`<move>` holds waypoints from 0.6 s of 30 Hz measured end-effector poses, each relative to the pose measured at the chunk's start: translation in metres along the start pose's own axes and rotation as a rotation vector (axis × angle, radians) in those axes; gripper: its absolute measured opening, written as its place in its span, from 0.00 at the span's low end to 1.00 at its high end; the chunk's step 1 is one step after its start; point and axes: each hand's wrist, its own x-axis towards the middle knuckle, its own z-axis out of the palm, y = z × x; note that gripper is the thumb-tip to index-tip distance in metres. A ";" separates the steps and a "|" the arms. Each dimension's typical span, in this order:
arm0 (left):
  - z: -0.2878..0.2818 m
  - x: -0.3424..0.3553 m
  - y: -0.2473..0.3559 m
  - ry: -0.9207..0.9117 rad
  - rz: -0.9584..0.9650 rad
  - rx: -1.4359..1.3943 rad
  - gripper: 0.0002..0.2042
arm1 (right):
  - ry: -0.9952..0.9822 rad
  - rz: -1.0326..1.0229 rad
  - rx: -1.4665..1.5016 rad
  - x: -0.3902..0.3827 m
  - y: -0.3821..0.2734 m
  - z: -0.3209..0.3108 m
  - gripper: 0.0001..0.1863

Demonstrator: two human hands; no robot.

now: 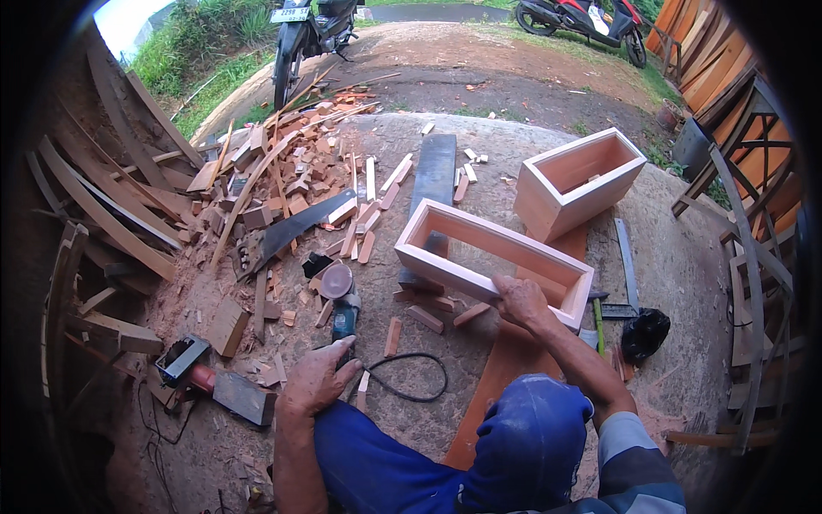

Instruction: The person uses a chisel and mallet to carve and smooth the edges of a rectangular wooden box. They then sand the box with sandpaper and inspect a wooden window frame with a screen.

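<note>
My right hand (522, 301) grips the near long side of a pale wooden rectangular frame (441, 267), fingers curled over its rim. The frame is open through the middle and sits tilted, its left end over a dark plank (434, 163). By my blue-trousered left knee, my left hand (315, 377) has its thumb apart from the fingers and holds nothing that I can see. Its fingertips are close to a teal angle grinder (344, 320) with a round disc (336, 281); whether they touch is unclear. Behind the frame stands a second wooden box (548, 201), open at the top.
A handsaw (295, 230) lies beside a heap of offcuts (295, 171) at left. Near it is a corded power tool (214, 381). On the right are a metal square (627, 265), a green-handled hammer (598, 321) and a black plastic bag (645, 334). Motorbikes (591, 21) stand beyond.
</note>
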 end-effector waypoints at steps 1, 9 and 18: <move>0.000 -0.002 0.001 0.019 0.030 -0.004 0.25 | -0.083 0.062 0.009 0.004 0.001 0.007 0.15; 0.005 -0.074 -0.004 0.325 0.099 0.212 0.22 | -0.264 -0.087 0.761 -0.040 -0.061 -0.146 0.30; 0.015 -0.087 -0.024 0.282 0.431 0.149 0.10 | -0.492 -0.839 0.356 -0.059 -0.173 -0.225 0.27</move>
